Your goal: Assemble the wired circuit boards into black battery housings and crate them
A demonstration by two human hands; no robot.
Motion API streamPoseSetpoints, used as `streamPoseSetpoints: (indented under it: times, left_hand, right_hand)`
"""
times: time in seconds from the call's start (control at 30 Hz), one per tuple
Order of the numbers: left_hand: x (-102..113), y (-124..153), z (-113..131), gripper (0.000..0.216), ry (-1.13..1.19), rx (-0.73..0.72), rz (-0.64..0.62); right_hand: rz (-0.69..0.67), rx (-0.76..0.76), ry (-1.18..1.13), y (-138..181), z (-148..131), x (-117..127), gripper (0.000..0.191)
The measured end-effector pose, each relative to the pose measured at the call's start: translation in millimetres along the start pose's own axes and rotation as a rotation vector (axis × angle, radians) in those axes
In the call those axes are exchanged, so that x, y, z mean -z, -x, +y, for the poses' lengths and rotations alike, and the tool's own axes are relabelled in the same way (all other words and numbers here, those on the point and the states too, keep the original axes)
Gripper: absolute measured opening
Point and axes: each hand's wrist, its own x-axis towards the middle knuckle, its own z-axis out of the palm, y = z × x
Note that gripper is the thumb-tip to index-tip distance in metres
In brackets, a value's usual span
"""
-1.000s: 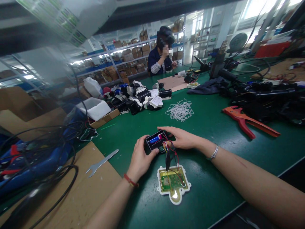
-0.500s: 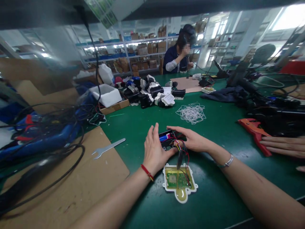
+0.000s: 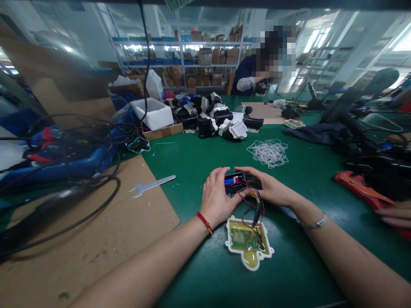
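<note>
Between my two hands is a black housing (image 3: pixel 236 187) with a blue battery (image 3: pixel 230 181) inside. My left hand (image 3: pixel 215 193) grips its left side, thumb along the near edge. On the opposite side my right hand (image 3: pixel 268 186) is closed around the housing, its fingertips partly hidden by wires. Red, black and yellow wires (image 3: pixel 257 205) run from the housing toward me. They lead into a white-rimmed cover (image 3: pixel 228 248), which lies on the table with a green circuit board (image 3: pixel 242 238) under yellowish clear resin.
A flat wrench (image 3: pixel 152 186) lies partly on a brown board (image 3: pixel 128 239) at left. White cord loops (image 3: pixel 268 153) and a pile of black-and-white housings (image 3: pixel 221 117) are farther back. Another person's hand (image 3: pixel 393 214) touches a red-orange tool (image 3: pixel 362 190) at right. A co-worker (image 3: pixel 245 79) sits opposite.
The view has shifted, so most things appear farther right. Both hands still hold the housing, and the wires now bunch farther right. The other person's hand at right has moved partly out of view.
</note>
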Motion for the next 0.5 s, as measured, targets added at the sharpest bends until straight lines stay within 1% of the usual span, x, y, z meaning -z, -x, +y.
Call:
streamPoseSetpoints:
  times: [0.13,0.33,0.5]
  left_hand:
    - [-0.4,-0.6,0.2,0.061,0.017,0.013,-0.006]
    - [0.5,-2.0,1.8,0.056,0.039,0.026,-0.013]
    - [4.9,-3.3,-1.1,0.052,0.105,-0.022,-0.075]
  right_hand:
    - [-0.014,0.0,-0.008,0.4,1.1,-1.8,0.066]
    - [0.008,0.028,0.007,2.7,-0.9,-3.8,0.064]
    - [-0.098,0.045,-0.075,3.6,3.2,4.9,0.067]
